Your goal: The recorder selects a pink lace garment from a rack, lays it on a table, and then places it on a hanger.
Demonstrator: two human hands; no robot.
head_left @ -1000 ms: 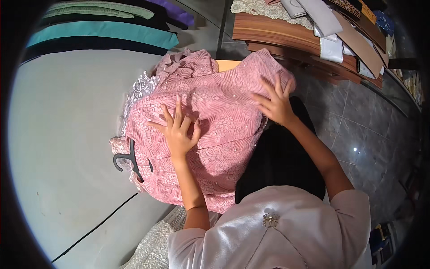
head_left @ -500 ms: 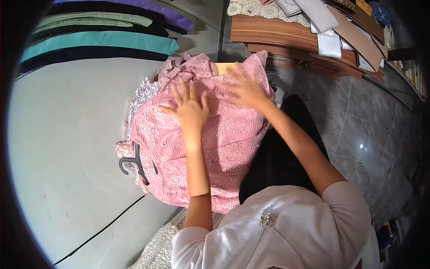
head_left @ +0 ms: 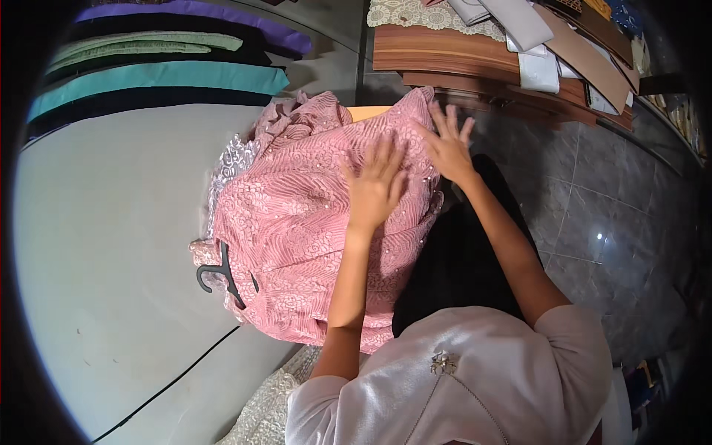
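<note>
Grey table surface (head_left: 104, 259) bears a pink lace garment (head_left: 297, 222). Left hand (head_left: 377, 185), fingers spread flat, presses the garment at centre, gripping nothing. Right hand (head_left: 447, 144), fingers splayed, rests on its two o'clock edge. Black hanger (head_left: 222, 276) lies at eight o'clock.

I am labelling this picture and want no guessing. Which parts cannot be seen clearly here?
- Head view: most of the dark hanger lies under the pink lace garment.
- The lace beneath the left hand and right hand is covered by them.
- The folded fabrics at upper left are cut off by the dark fisheye rim.
- The orange piece is mostly covered by the garment.
</note>
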